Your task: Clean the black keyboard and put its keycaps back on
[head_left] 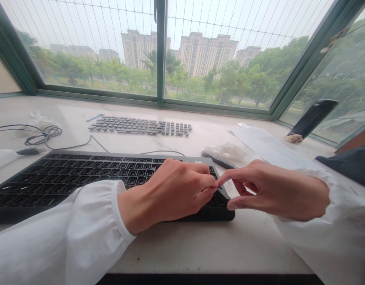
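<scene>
A black keyboard base (90, 170) with its keycaps off lies on the white sill, its rows of bare key sockets showing. My left hand (173, 192) reaches across its right end. The fingers are curled and pressed together close to the right edge, and whatever they pinch, if anything, is hidden. My right hand (268, 188) comes in from the right, its index fingertip meeting my left fingertips. Its thumb is apart from the index finger, near the keyboard's front right corner. Loose black keycaps (140, 126) are laid out in keyboard order behind the base.
A dark slim tool (218, 158) lies beside crumpled clear plastic (230, 150). Papers (274, 146) spread at the right, near a dark upright object (313, 118). A coiled cable (44, 134) lies at the left, and a blue strip (94, 117) sits by the keycaps. Windows stand behind.
</scene>
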`<action>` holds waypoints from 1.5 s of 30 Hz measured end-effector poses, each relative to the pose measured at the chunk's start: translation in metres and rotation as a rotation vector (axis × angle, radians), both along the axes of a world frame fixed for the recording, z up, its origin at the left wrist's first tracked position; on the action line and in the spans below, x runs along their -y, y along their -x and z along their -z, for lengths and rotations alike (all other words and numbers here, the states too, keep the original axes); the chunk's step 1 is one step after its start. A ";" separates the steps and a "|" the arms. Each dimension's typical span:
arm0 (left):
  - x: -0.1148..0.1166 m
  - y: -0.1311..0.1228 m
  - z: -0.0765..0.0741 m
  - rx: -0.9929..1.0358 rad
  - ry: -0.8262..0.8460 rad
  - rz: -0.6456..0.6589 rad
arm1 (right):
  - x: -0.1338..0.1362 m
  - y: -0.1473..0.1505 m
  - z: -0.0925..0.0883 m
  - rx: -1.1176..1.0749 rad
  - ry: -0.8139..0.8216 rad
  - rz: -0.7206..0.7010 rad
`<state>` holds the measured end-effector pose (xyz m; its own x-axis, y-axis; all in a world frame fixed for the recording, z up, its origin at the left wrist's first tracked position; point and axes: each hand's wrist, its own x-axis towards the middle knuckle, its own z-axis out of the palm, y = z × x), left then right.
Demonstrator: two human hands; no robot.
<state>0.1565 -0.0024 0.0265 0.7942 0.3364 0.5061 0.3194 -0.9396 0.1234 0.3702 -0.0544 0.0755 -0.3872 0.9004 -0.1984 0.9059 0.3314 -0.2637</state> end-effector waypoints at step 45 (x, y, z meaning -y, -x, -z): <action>-0.002 0.000 0.000 0.029 -0.002 0.024 | -0.008 -0.004 0.013 -0.187 0.095 0.163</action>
